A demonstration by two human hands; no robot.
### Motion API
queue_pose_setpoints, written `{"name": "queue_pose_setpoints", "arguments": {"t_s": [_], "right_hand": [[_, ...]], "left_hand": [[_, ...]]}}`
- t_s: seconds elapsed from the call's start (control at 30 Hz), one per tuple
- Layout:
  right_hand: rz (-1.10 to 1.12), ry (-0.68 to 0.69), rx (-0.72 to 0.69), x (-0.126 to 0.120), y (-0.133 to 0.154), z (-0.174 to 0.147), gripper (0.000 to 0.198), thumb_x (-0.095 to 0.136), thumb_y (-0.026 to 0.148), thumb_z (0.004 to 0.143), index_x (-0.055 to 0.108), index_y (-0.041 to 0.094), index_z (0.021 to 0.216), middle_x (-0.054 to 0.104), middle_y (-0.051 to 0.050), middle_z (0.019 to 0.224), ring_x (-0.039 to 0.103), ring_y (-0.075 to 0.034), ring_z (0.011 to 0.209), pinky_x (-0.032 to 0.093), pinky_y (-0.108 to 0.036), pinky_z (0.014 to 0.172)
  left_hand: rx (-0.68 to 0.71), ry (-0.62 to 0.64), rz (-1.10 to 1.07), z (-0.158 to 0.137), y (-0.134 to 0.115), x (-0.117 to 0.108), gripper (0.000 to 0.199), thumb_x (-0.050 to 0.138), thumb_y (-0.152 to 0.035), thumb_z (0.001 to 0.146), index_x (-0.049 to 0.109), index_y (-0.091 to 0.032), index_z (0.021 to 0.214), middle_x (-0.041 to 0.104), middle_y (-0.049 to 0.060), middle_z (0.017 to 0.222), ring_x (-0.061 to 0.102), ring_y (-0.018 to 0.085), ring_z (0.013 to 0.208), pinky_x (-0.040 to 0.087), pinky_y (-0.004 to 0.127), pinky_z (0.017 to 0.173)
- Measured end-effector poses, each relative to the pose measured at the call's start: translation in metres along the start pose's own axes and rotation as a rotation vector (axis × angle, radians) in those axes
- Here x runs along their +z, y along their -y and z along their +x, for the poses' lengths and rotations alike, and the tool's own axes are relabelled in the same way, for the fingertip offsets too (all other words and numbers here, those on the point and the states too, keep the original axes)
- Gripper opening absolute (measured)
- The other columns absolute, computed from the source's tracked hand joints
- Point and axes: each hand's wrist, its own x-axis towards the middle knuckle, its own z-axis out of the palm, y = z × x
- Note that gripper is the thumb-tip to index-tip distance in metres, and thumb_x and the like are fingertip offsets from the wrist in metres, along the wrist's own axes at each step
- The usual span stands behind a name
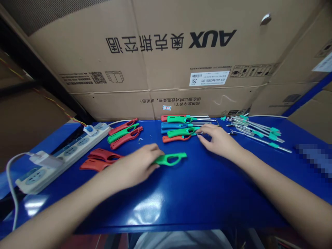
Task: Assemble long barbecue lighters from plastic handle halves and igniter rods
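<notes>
My left hand (145,162) is closed on the rear of a green lighter handle (169,159), a shell with a trigger loop and no metal rod, held just above the blue table. My right hand (216,138) reaches to the group at the back. Its thumb and fingertips close round the rod end of a green lighter (181,132), partly hiding it. Beside that lie an orange lighter (176,138), a blue lighter (173,126), another green lighter (178,119) and a red lighter (171,118), their metal rods pointing right.
Right of my right hand lies a pile of metal rods (259,129) with teal fittings. Red and green handles (126,133) lie at left, with more red handles (103,155) by my left forearm. A power strip (64,155) runs along the left; a cardboard panel (166,76) stands behind.
</notes>
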Motion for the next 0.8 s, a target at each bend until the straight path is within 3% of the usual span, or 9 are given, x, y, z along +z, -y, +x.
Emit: {"name": "queue_pose_setpoints", "arguments": {"t_s": [0.07,0.13,0.27,0.47,0.57,0.67,0.73,0.8], "right_hand": [[0.277,0.024,-0.042,-0.005,0.022,-0.004,0.019,0.054,0.027,0.098,0.070,0.021,0.106,0.072,-0.008,0.103,0.068,-0.020,0.094,0.055,-0.034,0.084],[0.396,0.129,-0.188,-0.006,0.039,-0.010,0.019,0.059,0.033,0.096,0.068,0.021,0.108,0.070,-0.007,0.108,0.065,-0.020,0.100,0.053,-0.035,0.090],[0.309,0.255,-0.327,0.001,0.042,-0.020,0.022,0.067,0.042,0.092,0.068,0.020,0.098,0.066,-0.008,0.108,0.061,-0.022,0.101,0.050,-0.040,0.092],[0.284,0.209,-0.338,0.008,0.023,-0.021,0.017,0.056,0.033,0.099,0.066,0.020,0.093,0.063,-0.009,0.113,0.059,-0.021,0.101,0.051,-0.037,0.089],[0.251,0.081,-0.294,0.004,0.023,-0.018,0.018,0.046,0.027,0.102,0.061,0.020,0.096,0.065,-0.011,0.109,0.060,-0.023,0.101,0.050,-0.038,0.090],[0.282,-0.059,-0.175,-0.004,0.024,-0.017,0.019,0.045,0.028,0.103,0.059,0.021,0.092,0.066,-0.008,0.091,0.061,-0.022,0.088,0.049,-0.035,0.081],[0.366,0.013,-0.136,-0.008,0.024,-0.019,0.021,0.046,0.029,0.103,0.060,0.021,0.089,0.066,-0.005,0.083,0.061,-0.018,0.078,0.048,-0.030,0.073],[0.424,0.204,-0.168,-0.008,0.025,-0.023,0.023,0.047,0.029,0.103,0.063,0.021,0.089,0.068,-0.002,0.081,0.063,-0.015,0.073,0.046,-0.026,0.069]], "left_hand": [[0.057,-0.064,-0.049,0.010,-0.014,0.029,0.028,0.054,-0.017,0.096,0.063,-0.022,0.122,0.063,0.009,0.111,0.063,0.024,0.103,0.053,0.037,0.093],[0.111,-0.168,-0.108,0.020,-0.016,0.049,0.030,0.055,-0.020,0.098,0.061,-0.022,0.127,0.062,0.009,0.116,0.060,0.024,0.109,0.051,0.040,0.099],[0.092,-0.253,-0.170,0.026,-0.001,0.056,0.044,0.069,-0.033,0.092,0.058,-0.020,0.133,0.063,0.011,0.123,0.059,0.027,0.114,0.049,0.044,0.103],[-0.016,-0.254,-0.235,0.020,0.007,0.049,0.042,0.071,-0.027,0.089,0.061,-0.019,0.128,0.067,0.009,0.118,0.065,0.025,0.107,0.053,0.041,0.097],[-0.073,-0.319,-0.266,0.022,0.007,0.054,0.055,0.076,-0.027,0.084,0.056,-0.019,0.134,0.069,0.008,0.112,0.066,0.024,0.100,0.055,0.041,0.091],[-0.070,-0.363,-0.269,0.023,0.008,0.058,0.039,0.076,-0.025,0.083,0.062,-0.018,0.119,0.070,0.006,0.103,0.066,0.023,0.096,0.055,0.039,0.088],[-0.039,-0.368,-0.250,0.024,0.008,0.058,0.034,0.073,-0.024,0.085,0.062,-0.019,0.117,0.069,0.006,0.105,0.065,0.024,0.098,0.054,0.040,0.089],[-0.018,-0.365,-0.239,0.024,0.009,0.057,0.044,0.072,-0.025,0.087,0.058,-0.021,0.128,0.069,0.006,0.110,0.064,0.024,0.101,0.054,0.041,0.091]]}}
